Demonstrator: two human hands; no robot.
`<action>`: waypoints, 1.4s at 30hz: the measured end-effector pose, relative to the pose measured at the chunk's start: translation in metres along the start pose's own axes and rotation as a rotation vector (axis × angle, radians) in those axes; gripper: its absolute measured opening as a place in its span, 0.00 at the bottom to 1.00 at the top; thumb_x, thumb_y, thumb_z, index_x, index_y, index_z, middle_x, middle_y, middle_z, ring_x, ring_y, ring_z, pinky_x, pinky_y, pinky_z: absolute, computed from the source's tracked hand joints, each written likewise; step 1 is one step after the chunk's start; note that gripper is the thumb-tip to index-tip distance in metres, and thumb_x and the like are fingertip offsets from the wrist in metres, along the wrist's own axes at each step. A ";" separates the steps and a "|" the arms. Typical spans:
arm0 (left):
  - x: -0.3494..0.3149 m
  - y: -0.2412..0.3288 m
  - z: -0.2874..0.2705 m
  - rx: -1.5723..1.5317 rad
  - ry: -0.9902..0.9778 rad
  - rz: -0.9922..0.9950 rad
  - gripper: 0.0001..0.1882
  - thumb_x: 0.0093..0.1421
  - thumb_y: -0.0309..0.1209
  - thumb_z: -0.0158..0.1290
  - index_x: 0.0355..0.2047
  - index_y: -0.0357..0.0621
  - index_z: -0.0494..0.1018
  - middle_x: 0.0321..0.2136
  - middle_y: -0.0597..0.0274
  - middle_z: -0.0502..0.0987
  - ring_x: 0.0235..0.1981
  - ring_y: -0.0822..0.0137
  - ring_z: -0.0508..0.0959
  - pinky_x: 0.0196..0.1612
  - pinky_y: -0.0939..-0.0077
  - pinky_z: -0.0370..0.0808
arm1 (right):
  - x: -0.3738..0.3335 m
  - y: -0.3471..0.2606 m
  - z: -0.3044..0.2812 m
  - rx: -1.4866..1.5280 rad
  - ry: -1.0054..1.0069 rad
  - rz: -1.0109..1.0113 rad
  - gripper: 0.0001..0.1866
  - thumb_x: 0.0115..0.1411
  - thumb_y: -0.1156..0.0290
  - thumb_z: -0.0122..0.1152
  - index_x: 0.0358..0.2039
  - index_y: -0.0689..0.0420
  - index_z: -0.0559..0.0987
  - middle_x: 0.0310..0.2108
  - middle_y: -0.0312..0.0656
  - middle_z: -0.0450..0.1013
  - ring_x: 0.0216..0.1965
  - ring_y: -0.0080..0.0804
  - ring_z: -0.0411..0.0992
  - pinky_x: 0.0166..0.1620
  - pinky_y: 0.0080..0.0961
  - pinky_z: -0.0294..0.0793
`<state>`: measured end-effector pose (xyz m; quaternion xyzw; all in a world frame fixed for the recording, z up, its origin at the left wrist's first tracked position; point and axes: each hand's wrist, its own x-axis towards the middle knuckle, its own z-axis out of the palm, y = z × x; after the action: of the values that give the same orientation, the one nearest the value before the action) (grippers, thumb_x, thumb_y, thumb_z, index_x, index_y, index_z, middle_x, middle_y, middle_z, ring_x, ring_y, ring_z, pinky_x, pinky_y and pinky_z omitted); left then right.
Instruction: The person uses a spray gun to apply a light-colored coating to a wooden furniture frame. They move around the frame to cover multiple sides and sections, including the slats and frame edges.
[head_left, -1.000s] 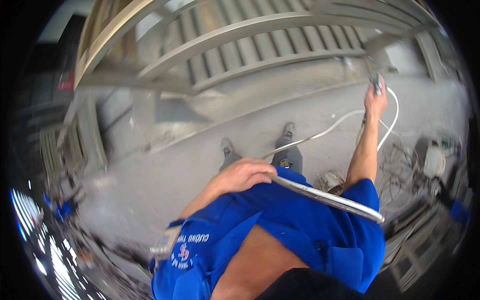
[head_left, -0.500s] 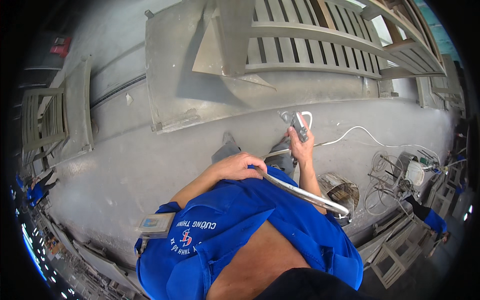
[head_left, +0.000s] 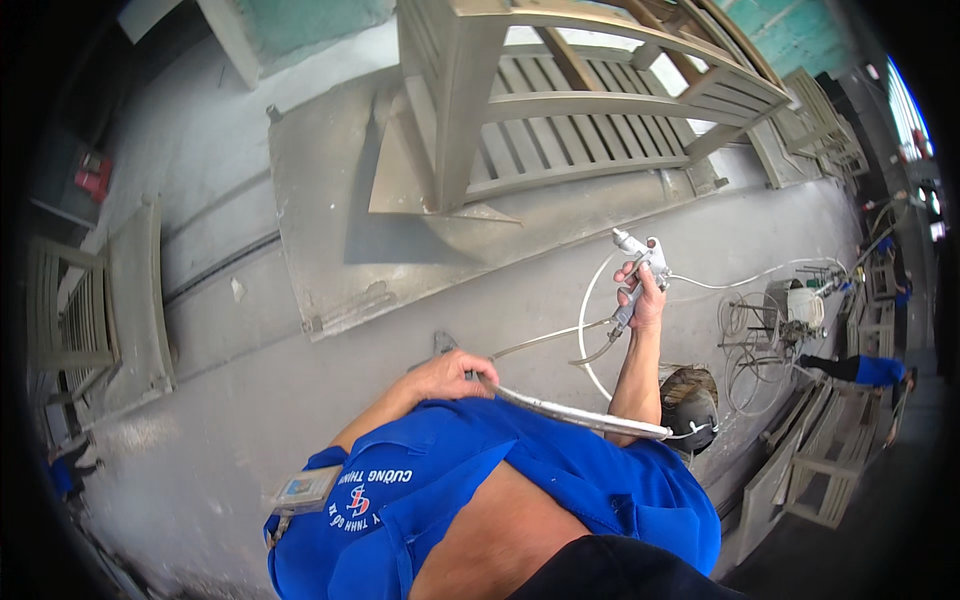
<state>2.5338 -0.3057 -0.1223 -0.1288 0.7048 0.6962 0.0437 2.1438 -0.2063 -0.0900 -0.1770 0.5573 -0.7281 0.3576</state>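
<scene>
My right hand [head_left: 648,302] grips the handle of a silver spray gun [head_left: 653,258], held up in front of me with its nozzle toward the far left. From the gun, a thin white hose and a second hose loop away. At my waist, my left hand [head_left: 452,376] is closed around a thick pale hose [head_left: 560,408], which runs across my blue shirt to the right. Beyond the gun stands a grey-coated slatted wooden bench [head_left: 585,108], apart from both hands.
The bench stands on a low flat board [head_left: 320,190]. Right of me are a dark round container [head_left: 692,425], a white bucket [head_left: 803,308] and coiled hoses [head_left: 740,350]. A person in blue [head_left: 878,371] is farther right. Another slatted piece [head_left: 75,310] stands at far left.
My right hand has raised the spray gun and turned it; its nozzle now stands clear of the hand. My view has shifted, and the bench appears lower. The left hand still holds the hose.
</scene>
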 end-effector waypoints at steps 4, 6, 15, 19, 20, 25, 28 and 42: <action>-0.020 -0.001 0.037 0.006 -0.056 0.151 0.10 0.59 0.26 0.63 0.41 0.43 0.80 0.38 0.61 0.81 0.43 0.63 0.80 0.50 0.70 0.73 | -0.053 -0.033 0.047 -0.405 -0.101 -0.219 0.24 0.66 0.67 0.64 0.61 0.58 0.75 0.29 0.40 0.79 0.27 0.23 0.76 0.17 0.17 0.67; -0.027 0.001 0.058 0.065 -0.022 0.289 0.10 0.60 0.29 0.64 0.41 0.44 0.79 0.35 0.60 0.82 0.39 0.62 0.81 0.43 0.70 0.75 | -0.057 -0.046 0.068 -0.506 -0.137 -0.414 0.27 0.65 0.66 0.66 0.64 0.59 0.75 0.35 0.42 0.81 0.29 0.23 0.77 0.31 0.23 0.76; -0.068 0.014 0.118 0.238 -0.027 0.341 0.11 0.64 0.22 0.58 0.46 0.41 0.75 0.40 0.55 0.80 0.41 0.53 0.80 0.45 0.64 0.76 | -0.064 -0.164 0.053 -0.618 0.460 -0.712 0.27 0.66 0.69 0.65 0.65 0.54 0.74 0.36 0.38 0.80 0.32 0.21 0.78 0.33 0.23 0.78; -0.077 -0.001 0.138 0.163 -0.085 0.356 0.11 0.62 0.21 0.57 0.45 0.39 0.74 0.39 0.52 0.79 0.42 0.50 0.80 0.45 0.62 0.76 | -0.109 -0.134 0.060 -0.483 0.225 -0.568 0.22 0.68 0.68 0.62 0.62 0.56 0.75 0.31 0.35 0.77 0.30 0.21 0.76 0.21 0.18 0.69; -0.078 -0.006 0.141 0.140 -0.112 0.350 0.11 0.62 0.21 0.57 0.45 0.39 0.74 0.39 0.52 0.79 0.42 0.50 0.80 0.45 0.62 0.76 | -0.119 -0.115 0.060 -0.488 0.191 -0.471 0.20 0.68 0.67 0.62 0.59 0.57 0.76 0.31 0.36 0.77 0.30 0.22 0.76 0.21 0.19 0.70; -0.095 -0.028 0.142 0.171 -0.053 0.397 0.09 0.62 0.27 0.59 0.42 0.42 0.75 0.34 0.53 0.78 0.40 0.47 0.79 0.42 0.55 0.75 | -0.174 0.017 0.048 -0.431 0.044 -0.060 0.14 0.68 0.64 0.62 0.49 0.58 0.78 0.31 0.37 0.78 0.30 0.25 0.77 0.20 0.21 0.70; -0.108 -0.038 0.126 0.287 -0.117 0.291 0.09 0.62 0.28 0.58 0.43 0.43 0.75 0.40 0.55 0.78 0.49 0.50 0.75 0.50 0.57 0.74 | -0.210 0.086 0.040 -0.382 0.133 0.136 0.12 0.68 0.65 0.62 0.47 0.58 0.78 0.30 0.39 0.78 0.29 0.27 0.78 0.18 0.21 0.69; -0.118 -0.064 0.072 0.185 -0.136 0.351 0.08 0.62 0.30 0.60 0.41 0.44 0.77 0.36 0.57 0.79 0.45 0.52 0.78 0.46 0.59 0.76 | -0.210 0.092 0.122 -0.545 0.137 0.162 0.23 0.69 0.65 0.62 0.61 0.58 0.73 0.30 0.37 0.77 0.30 0.25 0.78 0.19 0.20 0.69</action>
<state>2.6542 -0.2195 -0.1581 0.0480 0.7727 0.6326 -0.0192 2.3965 -0.1501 -0.1085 -0.1719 0.7677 -0.5307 0.3154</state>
